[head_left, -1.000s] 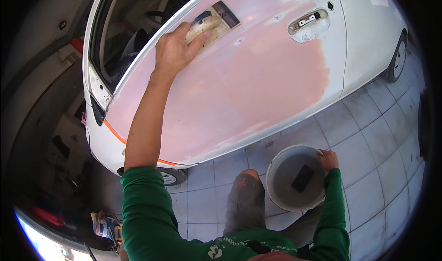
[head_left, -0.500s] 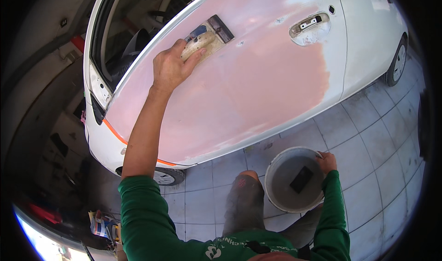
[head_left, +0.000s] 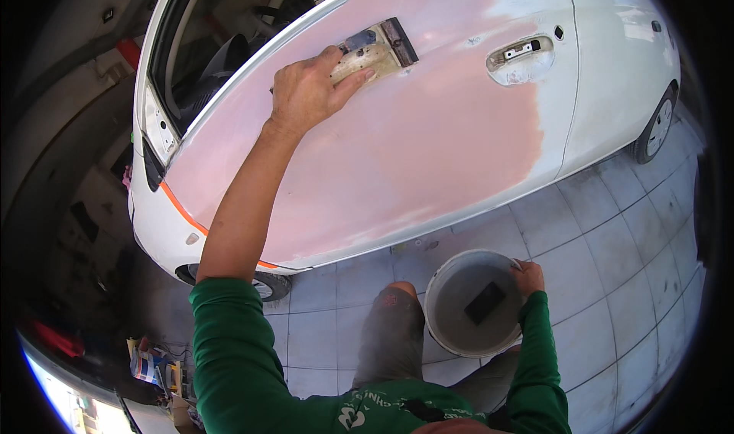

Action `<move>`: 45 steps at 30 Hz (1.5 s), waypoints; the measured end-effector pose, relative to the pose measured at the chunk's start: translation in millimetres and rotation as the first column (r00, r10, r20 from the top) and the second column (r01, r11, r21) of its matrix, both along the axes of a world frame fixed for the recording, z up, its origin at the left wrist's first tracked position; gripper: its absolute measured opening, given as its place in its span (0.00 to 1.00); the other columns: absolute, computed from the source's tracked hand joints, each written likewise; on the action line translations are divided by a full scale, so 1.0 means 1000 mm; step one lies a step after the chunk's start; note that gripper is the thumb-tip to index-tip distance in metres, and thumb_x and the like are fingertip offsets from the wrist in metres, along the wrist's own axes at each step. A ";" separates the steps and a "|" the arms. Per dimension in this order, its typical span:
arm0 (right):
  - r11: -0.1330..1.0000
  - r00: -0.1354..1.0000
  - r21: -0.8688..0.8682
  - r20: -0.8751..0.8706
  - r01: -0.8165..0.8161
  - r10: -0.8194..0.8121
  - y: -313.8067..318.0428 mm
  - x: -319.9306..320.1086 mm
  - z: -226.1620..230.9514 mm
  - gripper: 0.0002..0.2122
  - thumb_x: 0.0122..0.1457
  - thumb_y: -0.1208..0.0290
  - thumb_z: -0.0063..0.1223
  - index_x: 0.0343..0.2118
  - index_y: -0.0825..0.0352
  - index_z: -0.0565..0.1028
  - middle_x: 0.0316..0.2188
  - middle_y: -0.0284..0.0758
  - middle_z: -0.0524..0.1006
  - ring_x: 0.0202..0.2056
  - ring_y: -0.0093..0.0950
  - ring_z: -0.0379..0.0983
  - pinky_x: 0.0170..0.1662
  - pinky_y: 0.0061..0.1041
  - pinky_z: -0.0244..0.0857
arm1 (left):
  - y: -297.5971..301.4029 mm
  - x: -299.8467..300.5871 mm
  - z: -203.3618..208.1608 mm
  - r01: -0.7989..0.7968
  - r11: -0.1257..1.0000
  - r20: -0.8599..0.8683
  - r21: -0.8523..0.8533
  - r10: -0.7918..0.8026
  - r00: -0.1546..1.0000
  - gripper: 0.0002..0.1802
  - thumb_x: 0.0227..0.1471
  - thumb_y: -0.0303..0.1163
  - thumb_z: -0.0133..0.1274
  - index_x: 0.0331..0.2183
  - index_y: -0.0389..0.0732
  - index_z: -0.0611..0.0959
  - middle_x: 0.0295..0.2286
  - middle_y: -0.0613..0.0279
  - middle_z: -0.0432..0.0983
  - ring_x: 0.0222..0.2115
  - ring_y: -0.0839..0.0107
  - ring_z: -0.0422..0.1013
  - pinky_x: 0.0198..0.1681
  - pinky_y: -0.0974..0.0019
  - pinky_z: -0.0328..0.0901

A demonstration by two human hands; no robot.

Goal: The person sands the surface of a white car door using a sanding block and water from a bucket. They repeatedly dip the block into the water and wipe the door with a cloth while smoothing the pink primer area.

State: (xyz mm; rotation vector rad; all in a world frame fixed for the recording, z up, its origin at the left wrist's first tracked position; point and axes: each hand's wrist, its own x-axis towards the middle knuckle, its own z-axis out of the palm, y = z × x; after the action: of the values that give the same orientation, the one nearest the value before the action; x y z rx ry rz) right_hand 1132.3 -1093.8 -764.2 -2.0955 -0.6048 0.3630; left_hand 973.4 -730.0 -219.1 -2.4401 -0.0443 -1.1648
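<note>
Tilting the handled block [head_left: 368, 58] at twelve o'clock, gripped in your left fingers [head_left: 352, 87], could gouge the door [head_left: 397, 151]; right fingers [head_left: 525, 273] hold the bucket [head_left: 429, 313] at four o'clock

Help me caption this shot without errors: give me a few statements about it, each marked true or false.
1. The left hand holds a block on the door. True.
2. The right hand is empty. False: the right hand holds the bucket.
3. A dark pad lies inside the bucket. True.
4. Both sleeves are red. False: the sleeves are green.
5. The door is pink all over. False: parts are white.
</note>
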 end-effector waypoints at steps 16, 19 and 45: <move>1.000 0.999 -0.030 -0.050 -0.003 0.002 0.003 0.003 -0.004 0.18 0.57 0.62 0.66 0.50 0.57 0.85 0.40 0.47 0.85 0.43 0.45 0.84 0.50 0.39 0.75 | -0.025 0.057 0.025 0.010 0.997 0.046 -0.073 -0.007 0.999 0.32 0.54 0.61 0.66 0.38 0.37 0.89 0.29 0.48 0.86 0.31 0.50 0.84 0.40 0.50 0.77; 0.999 0.992 -0.034 -0.123 -0.005 0.000 0.012 0.001 0.013 0.17 0.57 0.61 0.66 0.49 0.56 0.86 0.40 0.47 0.85 0.43 0.45 0.84 0.50 0.39 0.75 | -0.048 0.109 0.078 -0.059 0.998 0.119 0.036 0.054 0.991 0.32 0.54 0.61 0.66 0.39 0.38 0.89 0.29 0.47 0.86 0.32 0.50 0.83 0.43 0.49 0.76; 1.000 0.999 0.011 -0.050 -0.021 0.022 0.014 -0.001 0.003 0.19 0.59 0.62 0.65 0.51 0.64 0.84 0.36 0.45 0.87 0.38 0.31 0.84 0.45 0.33 0.73 | 0.088 -0.161 -0.062 -0.101 0.995 0.171 0.003 0.099 0.980 0.26 0.49 0.55 0.72 0.30 0.41 0.85 0.21 0.56 0.84 0.20 0.58 0.81 0.25 0.63 0.75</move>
State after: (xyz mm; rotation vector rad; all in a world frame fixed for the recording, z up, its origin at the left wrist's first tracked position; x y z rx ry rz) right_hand 1131.2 -1080.2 -761.5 -2.0653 -0.5990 0.4228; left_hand 812.2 -642.0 -281.1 -2.2935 -0.2096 -1.3219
